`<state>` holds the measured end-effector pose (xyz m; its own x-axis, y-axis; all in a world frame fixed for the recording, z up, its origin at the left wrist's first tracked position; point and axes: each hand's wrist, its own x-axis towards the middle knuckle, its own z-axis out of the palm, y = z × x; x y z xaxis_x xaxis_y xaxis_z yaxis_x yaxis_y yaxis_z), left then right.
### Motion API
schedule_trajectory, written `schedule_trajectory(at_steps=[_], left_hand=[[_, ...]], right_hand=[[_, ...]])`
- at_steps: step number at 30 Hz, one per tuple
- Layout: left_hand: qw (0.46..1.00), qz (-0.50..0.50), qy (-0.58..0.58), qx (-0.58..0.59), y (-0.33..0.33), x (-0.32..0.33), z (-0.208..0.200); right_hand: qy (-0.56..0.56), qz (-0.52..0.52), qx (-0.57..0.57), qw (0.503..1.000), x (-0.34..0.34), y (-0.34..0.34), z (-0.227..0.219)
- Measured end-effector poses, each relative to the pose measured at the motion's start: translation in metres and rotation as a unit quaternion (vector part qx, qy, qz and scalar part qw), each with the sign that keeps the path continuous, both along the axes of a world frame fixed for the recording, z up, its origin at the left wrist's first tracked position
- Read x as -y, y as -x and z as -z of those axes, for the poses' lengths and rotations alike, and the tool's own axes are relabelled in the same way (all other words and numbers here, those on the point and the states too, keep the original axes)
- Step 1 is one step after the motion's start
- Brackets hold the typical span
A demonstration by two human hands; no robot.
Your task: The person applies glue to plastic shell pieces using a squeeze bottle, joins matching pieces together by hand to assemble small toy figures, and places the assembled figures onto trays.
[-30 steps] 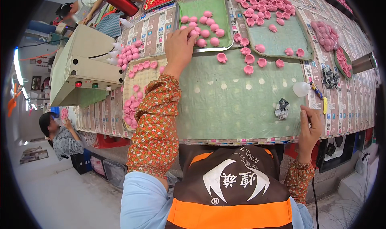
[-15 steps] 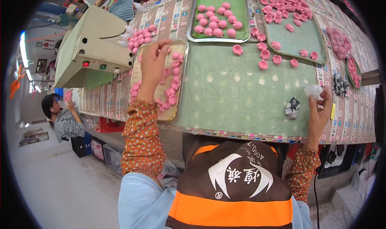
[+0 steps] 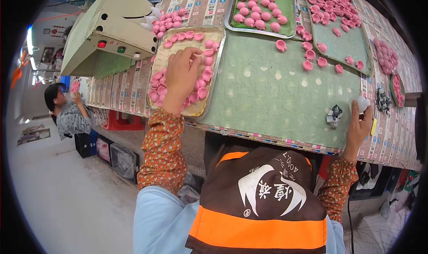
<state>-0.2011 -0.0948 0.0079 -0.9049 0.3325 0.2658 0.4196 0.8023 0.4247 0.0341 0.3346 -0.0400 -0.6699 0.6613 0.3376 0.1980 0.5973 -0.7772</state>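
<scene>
My left hand (image 3: 182,78) is over a metal-rimmed tray (image 3: 216,71) lined with a pale, cream-coloured sheet. Its fingers are bent, with thumb and index finger close together; whatever they may pinch is hidden. Small pink hollow pieces, shaped like little cups, line the tray's far and right sides, and a heap of pink pieces (image 3: 158,88) lies left of the hand. At the right, my right hand (image 3: 360,127) grips a small white translucent squeeze bottle (image 3: 364,103) above the table. A crumpled grey-and-white wad (image 3: 334,115) lies just left of that hand.
A beige machine (image 3: 111,31) with coloured buttons stands left of the tray. At the back are a green-lined tray (image 3: 230,22) of pink balls and another tray (image 3: 356,44) of pink cups. Loose cups (image 3: 307,65) dot the green mat (image 3: 267,98). A person (image 3: 67,111) sits far left.
My left hand has come down from the tray's far edge to its middle, uncovering a row of pink cups there. My right hand keeps hold of the bottle. The whole view has shifted slightly.
</scene>
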Motion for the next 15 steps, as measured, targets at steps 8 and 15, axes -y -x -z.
schedule_trajectory(at_steps=[8, 15], left_hand=[[0.996, 0.011, 0.079, -0.043, 0.013, -0.011, 0.013], [0.992, 0.045, -0.108, -0.053, -0.017, -0.027, 0.001]], right_hand=[[0.173, -0.076, -0.021, 0.982, 0.047, -0.021, -0.035], [0.263, -0.167, -0.020, 0.950, 0.084, -0.032, -0.049]])
